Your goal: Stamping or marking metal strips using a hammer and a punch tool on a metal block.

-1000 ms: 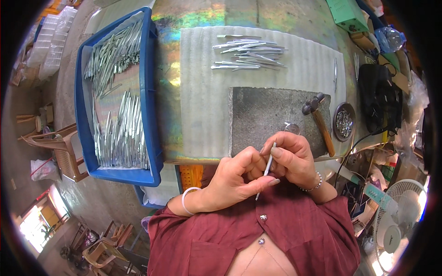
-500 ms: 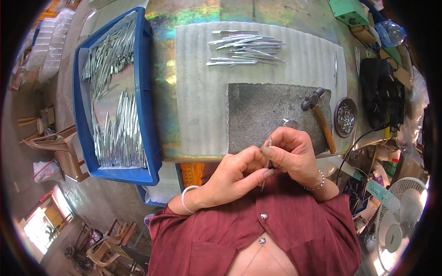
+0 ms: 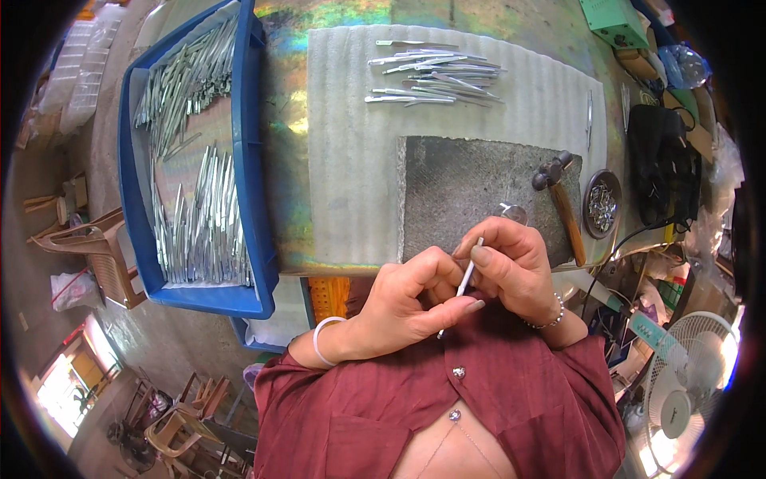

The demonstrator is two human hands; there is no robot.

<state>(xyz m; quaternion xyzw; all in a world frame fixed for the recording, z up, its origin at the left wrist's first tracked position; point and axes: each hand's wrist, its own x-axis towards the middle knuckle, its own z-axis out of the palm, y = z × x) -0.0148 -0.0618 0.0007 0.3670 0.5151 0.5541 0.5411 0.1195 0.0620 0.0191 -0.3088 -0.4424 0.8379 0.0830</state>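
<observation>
Both hands meet in front of my shirt, just off the table's near edge. Between them is a slim silver metal strip (image 3: 469, 274), slanting with its upper end to the right. My left hand (image 3: 419, 299) is closed, its thumb and fingers gripping the lower part. My right hand (image 3: 511, 263) pinches the upper end between thumb and fingers. Beyond the hands lies a dark rough stone slab (image 3: 455, 188). A small shiny round piece (image 3: 515, 213) rests on it by my right fingers. On the slab's right side is a hammer (image 3: 565, 209) with a wooden handle.
White foam sheet (image 3: 351, 160) lies under the slab and bears a pile of silver strips (image 3: 439, 73). At left stands a blue tray (image 3: 251, 152) of similar strips. A dish of small metal parts (image 3: 600, 206), a black bag (image 3: 658, 152) and a fan (image 3: 682, 375) are at right.
The strip has turned in my fingers, its broad pale side now showing and its lower end tipped left. Both hands stay nearly in place; the whole view has shifted slightly.
</observation>
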